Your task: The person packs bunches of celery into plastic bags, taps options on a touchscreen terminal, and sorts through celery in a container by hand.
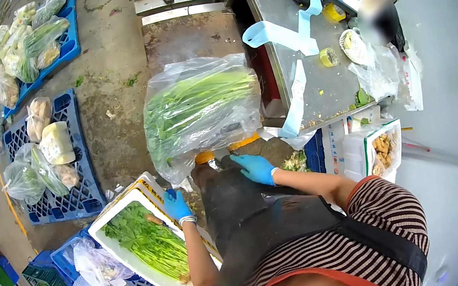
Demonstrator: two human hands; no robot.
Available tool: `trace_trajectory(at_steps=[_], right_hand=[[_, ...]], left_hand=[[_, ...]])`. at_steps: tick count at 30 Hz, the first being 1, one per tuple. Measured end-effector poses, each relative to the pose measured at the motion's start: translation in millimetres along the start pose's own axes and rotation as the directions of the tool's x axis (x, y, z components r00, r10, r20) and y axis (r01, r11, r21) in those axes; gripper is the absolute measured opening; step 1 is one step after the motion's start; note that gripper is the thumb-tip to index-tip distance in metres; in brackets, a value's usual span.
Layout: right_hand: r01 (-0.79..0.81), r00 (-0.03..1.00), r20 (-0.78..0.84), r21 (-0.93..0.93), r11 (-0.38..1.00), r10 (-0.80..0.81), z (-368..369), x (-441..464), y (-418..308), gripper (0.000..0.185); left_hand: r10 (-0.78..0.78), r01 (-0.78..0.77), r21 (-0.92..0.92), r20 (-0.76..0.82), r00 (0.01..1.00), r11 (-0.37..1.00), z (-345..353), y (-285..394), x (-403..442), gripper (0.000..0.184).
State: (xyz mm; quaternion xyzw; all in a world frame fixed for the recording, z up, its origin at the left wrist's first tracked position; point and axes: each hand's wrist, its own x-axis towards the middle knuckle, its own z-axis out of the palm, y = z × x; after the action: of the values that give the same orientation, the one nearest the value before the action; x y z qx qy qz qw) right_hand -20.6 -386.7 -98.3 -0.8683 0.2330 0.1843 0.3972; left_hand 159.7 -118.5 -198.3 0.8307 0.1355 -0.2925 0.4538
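And here it lies: a large, clear plastic bag (217, 136) packed with long green leafy stalks (198, 97), stretched across the brown, rust-stained flat platform (189, 36). Blue-gloved right hand (257, 169) at the platform's near side, fingers extended and slightly parted, nothing visible in its grasp! Blue-gloved left hand (177, 207) to the platform's near left, beside the white foam box (134, 255), fingers partly curled; whether it grips anything, I can't tell. This bag looks bulky, fairly heavy, soft and floppy, its film likely slippery, its leaves easily bruised. Best hold? Both palms under the bundle's two ends; pinched loose film could tear.
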Motion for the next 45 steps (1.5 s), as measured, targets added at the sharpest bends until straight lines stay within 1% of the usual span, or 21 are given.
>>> trace_trajectory(at_steps=[4, 10, 12, 13, 14, 15, 16, 17, 18, 19, 21, 23, 24, 27, 29, 34, 39, 40, 42, 43, 45], right_hand=[[-0.204, 0.977, -0.059, -0.018, 0.979, 0.203, -2, -13, -15, 0.067], [-0.107, 0.95, -0.299, -0.046, 0.993, 0.089, 25, 18, -30, 0.068], [-0.036, 0.965, -0.262, -0.059, 0.998, 0.019, 20, 37, -47, 0.059], [-0.002, 0.973, -0.23, -0.06, 0.998, -0.012, 19, 45, -51, 0.055], [0.012, 0.993, -0.116, -0.112, 0.994, -0.025, 24, 53, -48, 0.05], [0.039, 0.999, -0.001, -0.159, 0.987, -0.04, 30, 66, -41, 0.045], [0.123, 0.992, -0.016, -0.136, 0.983, -0.127, 36, 81, -30, 0.038], [0.113, 0.993, -0.022, -0.086, 0.99, -0.115, 48, 101, -11, 0.037], [0.139, 0.979, -0.14, -0.063, 0.988, -0.146, 55, 117, 3, 0.037], [0.025, 0.998, 0.066, -0.15, 0.988, -0.015, 34, 137, 0, 0.042], [0.047, 0.987, -0.139, -0.256, 0.966, -0.085, 54, 180, 72, 0.049], [-0.294, 0.943, -0.241, -0.291, 0.91, 0.228, -28, 201, 43, 0.053], [-0.38, 0.925, -0.249, -0.548, 0.745, 0.288, -62, 203, 41, 0.052], [-0.444, 0.856, -0.416, -0.286, 0.849, 0.307, -81, 221, 144, 0.042], [-0.225, 0.939, -0.331, -0.381, 0.897, 0.095, -93, 232, 187, 0.034], [-0.213, 0.97, -0.154, -0.155, 0.965, 0.189, -116, 196, 153, 0.028], [0.033, 0.964, -0.238, -0.324, 0.945, -0.115, -106, 148, 73, 0.025], [0.049, 0.987, -0.142, -0.179, 0.983, -0.075, -96, 151, 91, 0.025], [0.002, 0.998, 0.058, 0.115, 0.993, -0.009, -74, 159, 130, 0.026], [-0.149, 0.979, 0.172, 0.255, 0.955, 0.107, -74, 161, 128, 0.026], [-0.484, 0.862, 0.385, 0.431, 0.762, 0.33, -74, 163, 123, 0.027]], left_hand=[[0.082, -0.082, 0.011, -0.008, 0.997, 0.997, -4, -24, 14, 0.07], [0.135, -0.128, 0.122, -0.048, 0.99, 0.984, 18, -35, 71, 0.123], [0.033, -0.025, 0.23, -0.032, 0.999, 0.973, 34, -44, 94, 0.128], [-0.044, 0.041, 0.126, 0.02, 0.999, 0.991, 45, -69, 113, 0.13], [-0.013, 0.005, 0.135, 0.059, 0.998, 0.991, 49, -70, 117, 0.117], [-0.004, 0.055, -0.172, 0.282, 0.96, 0.984, 51, -65, 120, 0.087], [-0.138, 0.241, -0.222, 0.398, 0.907, 0.945, 51, -56, 124, 0.054], [-0.103, 0.128, -0.062, 0.305, 0.947, 0.99, 63, -79, 147, 0.036], [-0.075, 0.143, -0.202, 0.311, 0.948, 0.969, 64, -55, 138, 0.032], [-0.047, 0.155, -0.334, 0.311, 0.949, 0.93, 56, -14, 122, 0.028], [-0.049, 0.192, -0.448, 0.311, 0.949, 0.873, 46, 38, 105, 0.026], [-0.111, 0.265, -0.5, 0.317, 0.942, 0.825, 42, 56, 106, 0.026], [-0.084, 0.22, -0.493, 0.282, 0.956, 0.842, 39, 65, 105, 0.026], [-0.008, 0.139, -0.481, 0.264, 0.965, 0.866, 43, 83, 108, 0.025], [-0.009, 0.138, -0.467, 0.267, 0.964, 0.874, 48, 94, 105, 0.025], [-0.01, 0.121, -0.521, 0.212, 0.977, 0.845, 62, 114, 85, 0.029], [-0.047, 0.133, -0.604, 0.156, 0.987, 0.786, 72, 95, 65, 0.035], [-0.06, 0.109, -0.605, 0.1, 0.993, 0.788, 73, 90, 58, 0.03], [-0.13, 0.11, -0.497, -0.006, 0.992, 0.861, 78, 65, 45, 0.026], [-0.153, 0.113, -0.442, -0.056, 0.987, 0.89, 80, 59, 41, 0.025], [-0.304, 0.327, -0.516, 0.133, 0.943, 0.792, 85, 103, -6, 0.025]])
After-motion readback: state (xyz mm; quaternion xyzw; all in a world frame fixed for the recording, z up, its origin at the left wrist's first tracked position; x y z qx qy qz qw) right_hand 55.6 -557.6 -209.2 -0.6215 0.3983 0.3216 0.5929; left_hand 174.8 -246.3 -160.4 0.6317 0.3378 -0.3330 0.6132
